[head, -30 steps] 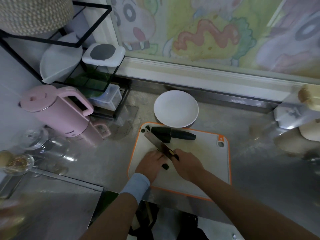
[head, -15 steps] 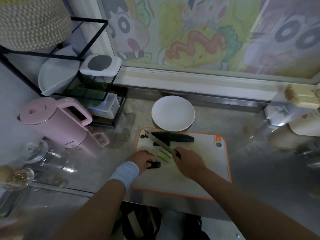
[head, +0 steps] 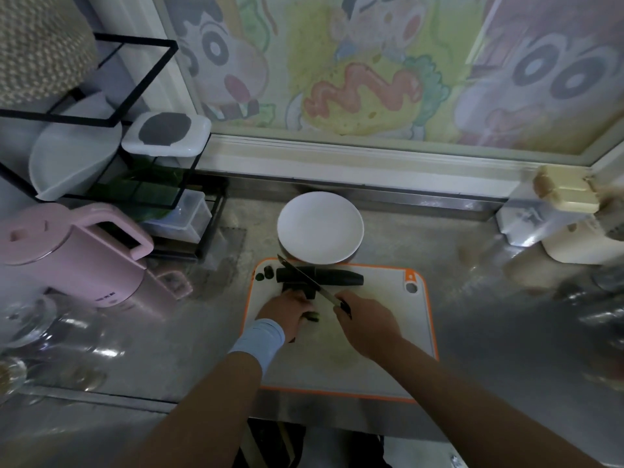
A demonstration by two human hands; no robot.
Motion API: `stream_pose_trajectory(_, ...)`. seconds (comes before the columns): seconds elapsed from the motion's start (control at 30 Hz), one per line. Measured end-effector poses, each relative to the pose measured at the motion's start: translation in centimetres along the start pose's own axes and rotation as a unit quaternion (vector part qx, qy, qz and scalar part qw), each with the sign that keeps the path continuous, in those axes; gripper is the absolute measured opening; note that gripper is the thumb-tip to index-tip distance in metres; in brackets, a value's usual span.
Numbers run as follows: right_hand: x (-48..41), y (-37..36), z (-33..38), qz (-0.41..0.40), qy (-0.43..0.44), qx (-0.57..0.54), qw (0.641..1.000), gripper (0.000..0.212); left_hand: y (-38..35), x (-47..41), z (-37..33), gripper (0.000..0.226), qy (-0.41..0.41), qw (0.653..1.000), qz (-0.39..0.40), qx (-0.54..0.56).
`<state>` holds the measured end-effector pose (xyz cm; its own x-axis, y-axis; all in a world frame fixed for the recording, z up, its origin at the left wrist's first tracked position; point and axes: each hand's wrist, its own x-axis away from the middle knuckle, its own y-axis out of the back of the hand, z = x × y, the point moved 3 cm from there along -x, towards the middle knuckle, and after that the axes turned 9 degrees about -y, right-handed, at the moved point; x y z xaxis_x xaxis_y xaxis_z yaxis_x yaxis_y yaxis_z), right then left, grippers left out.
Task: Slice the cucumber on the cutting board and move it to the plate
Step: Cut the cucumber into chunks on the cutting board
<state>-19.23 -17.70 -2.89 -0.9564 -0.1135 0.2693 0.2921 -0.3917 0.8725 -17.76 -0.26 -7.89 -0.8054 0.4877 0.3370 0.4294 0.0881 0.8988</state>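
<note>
A white cutting board (head: 388, 332) with an orange rim lies on the steel counter. Along its far edge rests a long dark cucumber piece (head: 341, 277), with two small cut bits (head: 264, 273) at the far left corner. My right hand (head: 366, 320) grips a knife (head: 309, 280) whose blade slants up and left over the long piece. My left hand (head: 287, 314), with a pale blue wristband, holds a short cucumber piece (head: 312, 316) down on the board; most of it is hidden by my fingers. A white plate (head: 320, 228) stands just beyond the board, bare.
A pink kettle (head: 67, 255) stands at the left, with a black wire rack (head: 111, 157) holding containers behind it. Glassware (head: 27, 319) sits at the near left. White and cream containers (head: 557, 217) stand at the far right.
My left hand moved right with the short piece, covering more of it. The knife blade lifted toward the long piece. The pale cut strip seen on the board earlier is out of sight.
</note>
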Motion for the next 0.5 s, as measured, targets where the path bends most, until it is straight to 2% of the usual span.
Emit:
stream_pose_trajectory(0.2, 0.3, -0.3, 1.6, 0.000, -0.013, -0.013, 1.000, 0.027, 0.3, 3.6, 3.7, 0.034, 0.048, 0.998, 0.019, 0.043)
stream_pose_trajectory(0.27, 0.5, -0.6, 2.2, -0.002, -0.015, -0.011, 1.000, 0.025, 0.6, 4.7, 4.7, 0.034, 0.063, 0.997, -0.005, 0.033)
stream_pose_trajectory(0.37, 1.0, -1.0, 3.0, -0.001, -0.012, -0.005, 1.000, 0.022, 0.5, 5.5, 4.2, 0.043, 0.042, 0.997, -0.055, 0.037)
stream_pose_trajectory(0.43, 1.4, -1.2, 3.3, -0.003, -0.011, 0.001, 1.000, 0.022, -0.4, 5.6, 3.1, 0.054, -0.001, 1.000, -0.025, 0.005)
stream_pose_trajectory(0.5, 1.8, -1.4, 3.4, -0.009, -0.019, 0.006, 1.000, 0.022, -1.2, 5.8, 2.3, 0.052, -0.024, 0.999, -0.016, -0.026)
